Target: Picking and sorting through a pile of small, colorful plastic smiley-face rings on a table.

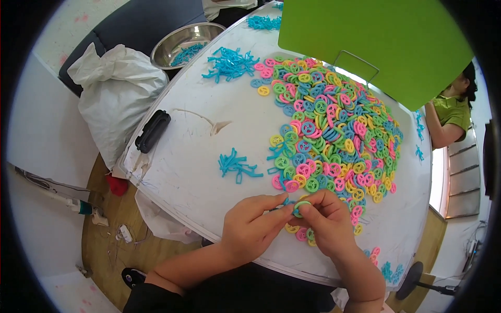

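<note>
Near the front of the white table [193, 177], my two hands meet at the fingertips. My right hand [330, 221] pinches a small green plastic wheel [299, 207] between thumb and fingers. A thin blue plastic piece [287, 201] is pinched in my left hand [254, 223], its end against the wheel; whether it is joined to it cannot be seen. Just beyond my hands spreads a big heap of spoked plastic wheels [334, 125] in pink, green, yellow and blue. A small pile of blue plastic pieces [237, 164] lies ahead of my left hand.
A larger blue pile [231, 64] sits farther back. Behind the heap stands a green board [365, 41] with a wire loop [360, 58]. Left of the table are a metal bowl [172, 44] and a white sack [117, 94]. A person in green [451, 115] is at the right edge.
</note>
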Available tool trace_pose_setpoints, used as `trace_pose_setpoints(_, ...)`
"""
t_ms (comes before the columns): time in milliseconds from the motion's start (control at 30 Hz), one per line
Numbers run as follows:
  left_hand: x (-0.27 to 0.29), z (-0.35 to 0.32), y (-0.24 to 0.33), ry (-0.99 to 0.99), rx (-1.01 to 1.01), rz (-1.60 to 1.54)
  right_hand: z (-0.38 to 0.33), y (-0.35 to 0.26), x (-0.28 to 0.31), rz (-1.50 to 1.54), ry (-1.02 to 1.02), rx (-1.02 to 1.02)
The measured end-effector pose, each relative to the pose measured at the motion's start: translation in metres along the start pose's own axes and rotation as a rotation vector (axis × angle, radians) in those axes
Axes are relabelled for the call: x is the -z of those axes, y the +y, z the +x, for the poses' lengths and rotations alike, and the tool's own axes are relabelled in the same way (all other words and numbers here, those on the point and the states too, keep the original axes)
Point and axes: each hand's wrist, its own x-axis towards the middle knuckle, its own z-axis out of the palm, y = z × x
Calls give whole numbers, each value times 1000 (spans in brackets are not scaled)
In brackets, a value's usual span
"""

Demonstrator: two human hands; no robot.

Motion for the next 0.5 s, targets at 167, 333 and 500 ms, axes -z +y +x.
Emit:
trace_pose_setpoints(167, 6, 11, -1, -121, 42, -58, -4, -15, 3, -950, 8, 509)
trace_pose_setpoints(333, 7, 14, -3, -162, 166, -202, -7, -11, 12, -606, 13, 383)
trace_pose_setpoints(500, 13, 18, -2, -138, 242, -326, -6, -36, -3, -844, -145, 569)
